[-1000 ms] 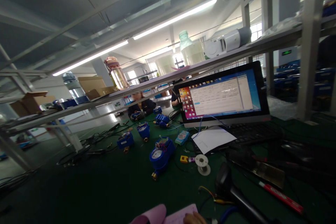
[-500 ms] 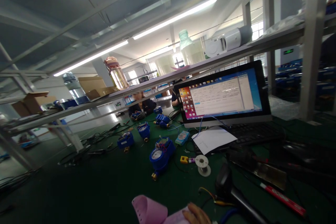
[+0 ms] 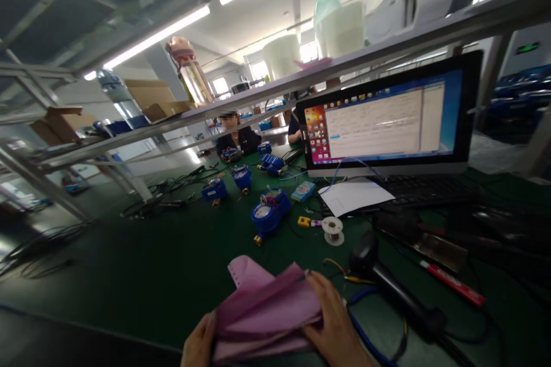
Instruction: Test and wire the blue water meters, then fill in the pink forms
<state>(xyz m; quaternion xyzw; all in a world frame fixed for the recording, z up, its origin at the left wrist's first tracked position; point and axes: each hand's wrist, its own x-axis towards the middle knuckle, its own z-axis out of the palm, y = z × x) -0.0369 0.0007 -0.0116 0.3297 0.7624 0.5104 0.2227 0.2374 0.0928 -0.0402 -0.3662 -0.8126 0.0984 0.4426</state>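
A folded pink sheet-like item point(image 3: 267, 309) with a row of small holes at its upper left end lies between my hands near the front of the green table. My left hand point(image 3: 198, 339) grips its left end. On the right, my right hand point(image 3: 331, 318) is closed on the other end, thumb below and fingers over the top edge. Beyond it stands a blue meter point(image 3: 270, 210) with a brass fitting. A black handheld scanner point(image 3: 396, 292) lies to the right of my right hand.
More blue meters point(image 3: 214, 190) and black cables stand farther back. A solder spool point(image 3: 333, 231), white paper point(image 3: 355, 195), monitor point(image 3: 387, 120), keyboard and red tube point(image 3: 453, 282) are ahead and right. A shelf point(image 3: 241, 94) crosses above; a person point(image 3: 239, 137) sits beyond.
The view has tilted down and closer. My left hand has come into view on the pink item, and more of the item and of my right hand shows.
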